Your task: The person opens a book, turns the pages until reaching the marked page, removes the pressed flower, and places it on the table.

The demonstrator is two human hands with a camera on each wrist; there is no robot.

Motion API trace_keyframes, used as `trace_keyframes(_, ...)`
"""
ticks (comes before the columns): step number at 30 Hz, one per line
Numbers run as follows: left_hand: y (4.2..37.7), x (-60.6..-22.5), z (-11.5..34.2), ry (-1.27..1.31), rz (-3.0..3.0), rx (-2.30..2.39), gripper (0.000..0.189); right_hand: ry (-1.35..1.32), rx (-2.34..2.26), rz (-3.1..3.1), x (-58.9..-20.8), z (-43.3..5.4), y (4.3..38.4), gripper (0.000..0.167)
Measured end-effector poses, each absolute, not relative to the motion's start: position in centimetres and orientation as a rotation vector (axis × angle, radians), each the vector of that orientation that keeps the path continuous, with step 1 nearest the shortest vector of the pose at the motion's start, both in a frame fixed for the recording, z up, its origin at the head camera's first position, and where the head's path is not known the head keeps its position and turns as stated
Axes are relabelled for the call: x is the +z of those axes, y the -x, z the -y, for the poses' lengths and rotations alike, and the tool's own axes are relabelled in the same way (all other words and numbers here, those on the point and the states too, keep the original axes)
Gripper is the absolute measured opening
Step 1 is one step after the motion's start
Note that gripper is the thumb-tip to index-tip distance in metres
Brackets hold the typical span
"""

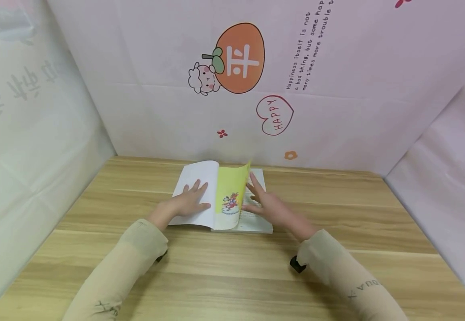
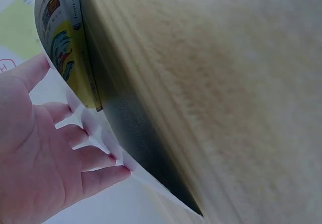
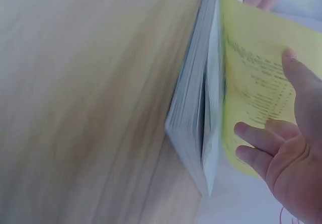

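"Book [image 1: 221,191] first: where is it placed?"

"It is laid, opened out, on the wood-grained worktop [image 1: 232,276], near the back edge, just before the wall cloth [image 1: 156,120]."

"And the hands?"

"By the left hand [image 1: 192,200], a white leaf [image 1: 200,171] on the left side is pressed, the fingers being spread apart over it. In the left wrist view that leaf is seen to be curved, with a QR code and coloured pictures printed on its outer side [image 2: 60,53]."

"Is anything gripped by the right hand [image 1: 270,207]?"

"No grip is shown. Its fingers are spread wide at the raised edge of a yellow leaf [image 1: 233,178], on which a small cartoon figure [image 1: 230,203] is printed. In the right wrist view, lines of text are seen on that leaf's other face, behind the thumb and fingers; which fingertips are in contact cannot be told."

"What is seen beneath?"

"The thick page block [image 3: 193,103], viewed from its edge."

"Anything else?"

"The wall cloth is printed with an orange fruit [image 1: 252,62] and a red heart [image 1: 274,115]. Both forearms are covered by pale sleeves [image 1: 140,240]."
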State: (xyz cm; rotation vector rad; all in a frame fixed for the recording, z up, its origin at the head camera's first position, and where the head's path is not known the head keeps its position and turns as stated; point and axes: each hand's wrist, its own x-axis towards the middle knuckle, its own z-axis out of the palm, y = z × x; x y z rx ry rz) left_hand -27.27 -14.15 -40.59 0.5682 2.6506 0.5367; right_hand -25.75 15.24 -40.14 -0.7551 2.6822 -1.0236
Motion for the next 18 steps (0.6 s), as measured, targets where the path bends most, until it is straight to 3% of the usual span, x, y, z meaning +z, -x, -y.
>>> trace_keyframes(18, 27.4, -41.1, 13.9, -0.531, -2.787, 0.605, 0.069, 0.942, -0.782, -2.707, -40.9, -11.8, 25.5, 0.081)
